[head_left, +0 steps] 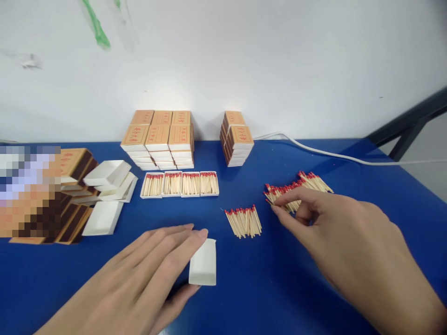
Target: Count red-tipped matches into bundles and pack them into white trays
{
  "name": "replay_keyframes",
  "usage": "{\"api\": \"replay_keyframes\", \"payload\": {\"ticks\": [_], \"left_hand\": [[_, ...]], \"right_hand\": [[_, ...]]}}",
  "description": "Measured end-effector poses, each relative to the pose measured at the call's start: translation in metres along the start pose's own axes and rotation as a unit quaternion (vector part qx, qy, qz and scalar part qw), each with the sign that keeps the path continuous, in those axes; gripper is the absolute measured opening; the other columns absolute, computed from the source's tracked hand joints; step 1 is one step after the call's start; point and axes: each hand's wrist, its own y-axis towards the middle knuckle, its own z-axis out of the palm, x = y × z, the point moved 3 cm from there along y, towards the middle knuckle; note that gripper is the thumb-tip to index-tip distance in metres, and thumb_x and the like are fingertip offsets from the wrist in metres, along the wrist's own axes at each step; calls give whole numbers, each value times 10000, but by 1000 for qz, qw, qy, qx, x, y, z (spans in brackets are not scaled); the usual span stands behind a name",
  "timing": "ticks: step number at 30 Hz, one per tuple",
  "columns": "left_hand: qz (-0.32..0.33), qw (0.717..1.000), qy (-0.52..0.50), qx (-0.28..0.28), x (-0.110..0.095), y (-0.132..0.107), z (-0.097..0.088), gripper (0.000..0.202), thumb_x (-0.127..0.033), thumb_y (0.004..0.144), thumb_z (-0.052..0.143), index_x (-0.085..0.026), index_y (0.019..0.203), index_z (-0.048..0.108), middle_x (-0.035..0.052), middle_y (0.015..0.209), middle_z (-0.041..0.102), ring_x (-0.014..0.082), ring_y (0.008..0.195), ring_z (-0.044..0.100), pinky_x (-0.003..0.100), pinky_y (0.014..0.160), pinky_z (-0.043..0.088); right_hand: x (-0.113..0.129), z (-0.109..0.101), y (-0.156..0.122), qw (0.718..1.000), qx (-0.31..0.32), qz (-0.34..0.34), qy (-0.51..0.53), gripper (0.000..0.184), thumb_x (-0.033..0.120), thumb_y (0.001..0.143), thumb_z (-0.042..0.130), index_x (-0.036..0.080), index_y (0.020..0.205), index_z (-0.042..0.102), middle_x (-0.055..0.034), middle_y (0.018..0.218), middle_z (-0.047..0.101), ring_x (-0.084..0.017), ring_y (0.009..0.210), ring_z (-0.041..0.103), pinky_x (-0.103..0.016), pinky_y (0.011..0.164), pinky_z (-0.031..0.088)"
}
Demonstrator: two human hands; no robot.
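Note:
My left hand [153, 274] grips a white matchbox tray [203, 263], fingers along its left edge and the thumb at its near end. The visible inside of this tray holds nothing. At the right, my right hand [342, 232] pinches a match [268, 201] between thumb and forefinger, beside a loose pile of red-headed matches [316, 180]. That hand partly covers the pile. Between my hands a small spread group of matches [243, 222] lies on the table, heads pointing away from me.
Filled matchbox trays [152, 185] stand in a row on the blue table [244, 288]. Behind are stacked matchboxes [157, 135] and a smaller stack [239, 137]. White trays [103, 217] and matchbox sleeves [75, 221] lie left, near a pixelated patch. A white cable [328, 152] runs along the back.

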Motion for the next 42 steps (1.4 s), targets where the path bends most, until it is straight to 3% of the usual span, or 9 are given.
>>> {"api": "replay_keyframes", "payload": {"ticks": [8, 12, 21, 27, 34, 37, 42], "left_hand": [[-2, 1000, -11, -2, 1, 0, 2, 446, -386, 1313, 503, -180, 1686, 634, -8, 1559, 831, 185, 1370, 824, 393, 1228, 556], [0, 1000, -3, -1, 1, -1, 1, 440, -394, 1318, 479, -180, 1666, 643, -4, 1541, 839, 184, 1349, 831, 400, 1198, 570], [2, 1000, 1, 8, 1, -2, 3, 461, -409, 1320, 467, -181, 1690, 622, -10, 1558, 830, 185, 1372, 821, 404, 1211, 551], [-5, 1000, -8, 18, 2, -8, 6, 504, -419, 1309, 510, -193, 1756, 573, 0, 1627, 789, 198, 1429, 785, 400, 1312, 468], [0, 1000, -1, 11, 0, -5, 2, 469, -410, 1321, 462, -176, 1699, 612, 2, 1574, 818, 195, 1390, 801, 416, 1242, 494], [4, 1000, 1, 8, -1, -2, 1, 448, -386, 1325, 449, -166, 1676, 619, 3, 1555, 830, 187, 1378, 808, 419, 1213, 512], [6, 1000, 4, 7, 0, 0, 0, 446, -396, 1332, 432, -172, 1665, 625, -7, 1536, 841, 181, 1359, 819, 422, 1187, 520]], "right_hand": [[9, 4, -3, 1000, -4, 3, 1, 187, 438, 1020, 778, 443, 1123, 934, -3, 740, 817, -337, 634, 719, -368, 598, 329], [8, 5, -3, 1000, -13, -6, -5, 233, 408, 1025, 751, 423, 1152, 946, -22, 744, 822, -307, 589, 676, -361, 584, 303], [16, 3, -2, 999, 33, 5, 9, 151, 421, 1005, 799, 349, 878, 837, 4, 682, 773, -269, 578, 633, -336, 557, 277], [23, 6, -2, 998, 52, -1, 44, 207, 459, 1009, 743, 334, 858, 807, 7, 650, 745, -276, 599, 663, -348, 558, 325], [17, 8, -3, 983, 60, -54, 165, 342, 537, 1068, 590, 345, 954, 849, 19, 668, 744, -236, 590, 684, -363, 587, 408], [12, 6, -2, 988, 26, -39, 148, 342, 555, 1048, 592, 359, 972, 863, 18, 641, 726, -249, 565, 670, -366, 590, 404], [8, 9, -4, 997, -31, -23, 60, 302, 511, 1019, 625, 371, 1032, 892, -13, 754, 830, -319, 633, 737, -361, 594, 338]]}}
